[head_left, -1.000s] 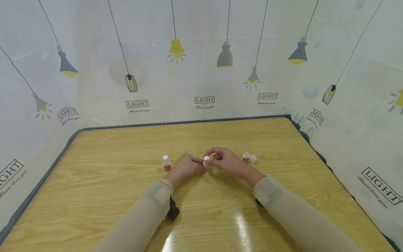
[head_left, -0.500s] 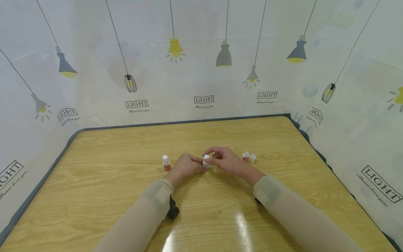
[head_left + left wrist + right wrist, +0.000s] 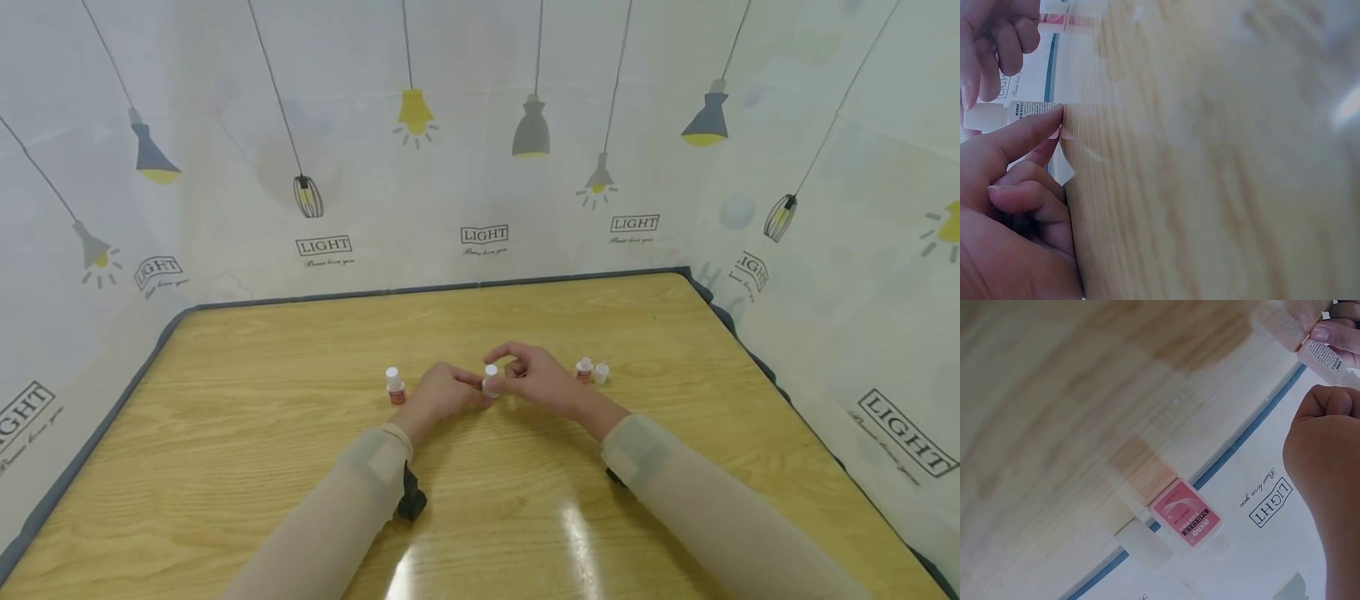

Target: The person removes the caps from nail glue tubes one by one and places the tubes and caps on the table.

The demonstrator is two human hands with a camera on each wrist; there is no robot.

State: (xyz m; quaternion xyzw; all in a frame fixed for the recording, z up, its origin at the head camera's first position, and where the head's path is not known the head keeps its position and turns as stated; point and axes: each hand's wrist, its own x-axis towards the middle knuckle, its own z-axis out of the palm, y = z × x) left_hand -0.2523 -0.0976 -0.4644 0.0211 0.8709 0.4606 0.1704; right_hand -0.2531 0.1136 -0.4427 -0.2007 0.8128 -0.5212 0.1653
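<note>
Near the middle of the table, my left hand [image 3: 444,392] holds a small white nail glue bottle [image 3: 1032,109] upright, low on its body. Its white cap [image 3: 491,370] lies between the thumb and index finger of my right hand [image 3: 542,379]; the other right fingers are curled in. Fine print shows on the held bottle's label in both wrist views. Right of my hands stands another nail glue bottle [image 3: 1186,514] with a pink-red label and its nozzle bare. Beside it is a loose white cap [image 3: 1144,542].
A third bottle [image 3: 396,387], capped and with a red label, stands to the left of my left hand. The wooden table [image 3: 300,467] ends in a dark edge strip against a wall covering [image 3: 390,183] printed with lamps.
The head view has tilted slightly, so everything sits a little higher or lower in it. Both hands stay at the bottle; my right index finger looks slightly more raised from the cap.
</note>
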